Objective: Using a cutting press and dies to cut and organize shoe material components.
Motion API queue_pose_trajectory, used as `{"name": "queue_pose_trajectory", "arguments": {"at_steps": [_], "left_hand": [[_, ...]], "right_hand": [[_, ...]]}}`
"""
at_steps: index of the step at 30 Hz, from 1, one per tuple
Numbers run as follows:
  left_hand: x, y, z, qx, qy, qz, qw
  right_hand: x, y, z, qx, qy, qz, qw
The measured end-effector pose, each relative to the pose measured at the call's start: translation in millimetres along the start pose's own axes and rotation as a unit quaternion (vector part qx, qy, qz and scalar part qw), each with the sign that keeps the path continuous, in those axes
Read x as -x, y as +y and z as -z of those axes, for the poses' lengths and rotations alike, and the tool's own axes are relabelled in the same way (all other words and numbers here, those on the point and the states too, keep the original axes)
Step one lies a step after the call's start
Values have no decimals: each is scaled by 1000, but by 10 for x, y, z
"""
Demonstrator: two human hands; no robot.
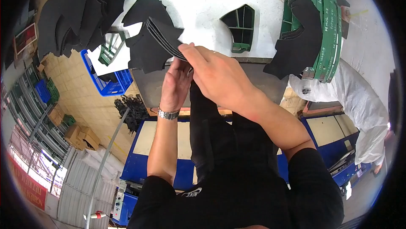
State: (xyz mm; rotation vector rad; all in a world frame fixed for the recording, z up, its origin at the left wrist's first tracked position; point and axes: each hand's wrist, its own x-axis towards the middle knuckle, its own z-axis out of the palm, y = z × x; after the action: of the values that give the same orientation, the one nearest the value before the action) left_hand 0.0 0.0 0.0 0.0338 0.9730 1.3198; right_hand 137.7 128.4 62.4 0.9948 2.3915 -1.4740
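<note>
1. Black stack (160,39): matt, felt-like.
2. Counter (201,11): smooth white, faintly glossy.
3. Watch (168,114): shiny metal.
4. Blue basket (111,88): smooth plastic.
5. Sheeting (357,98): crinkled, translucent plastic with glossy folds.
6. Boxes (77,136): matt brown cardboard.

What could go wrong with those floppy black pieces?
Two little mishaps seem possible. The stack of black sheets pokes out past the fingers of the right hand, and its layers look separate, so they might slide apart. Also, the black pieces at the right stick out past the front edge of the white table, so a bump might knock them down.
</note>
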Motion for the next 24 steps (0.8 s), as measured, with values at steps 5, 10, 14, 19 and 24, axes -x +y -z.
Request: {"name": "queue_pose_trajectory", "arguments": {"at_steps": [5, 10, 14, 19, 24], "left_hand": [[-36, 92, 448, -109, -117, -2, 987], [-262, 171, 509, -86, 0, 16, 996], [-420, 190, 267, -154, 31, 71, 985], [-455, 127, 293, -109, 68, 91, 988], [-412, 111, 408, -63, 116, 76, 988]], "right_hand": [[170, 141, 6, -414, 57, 103, 903], [22, 525, -213, -578, 41, -43, 814], [-32, 735, -403, -529, 89, -67, 841], [64, 935, -365, -372, 167, -105, 907], [-128, 1169, -390, 105, 336, -153, 923]]}}
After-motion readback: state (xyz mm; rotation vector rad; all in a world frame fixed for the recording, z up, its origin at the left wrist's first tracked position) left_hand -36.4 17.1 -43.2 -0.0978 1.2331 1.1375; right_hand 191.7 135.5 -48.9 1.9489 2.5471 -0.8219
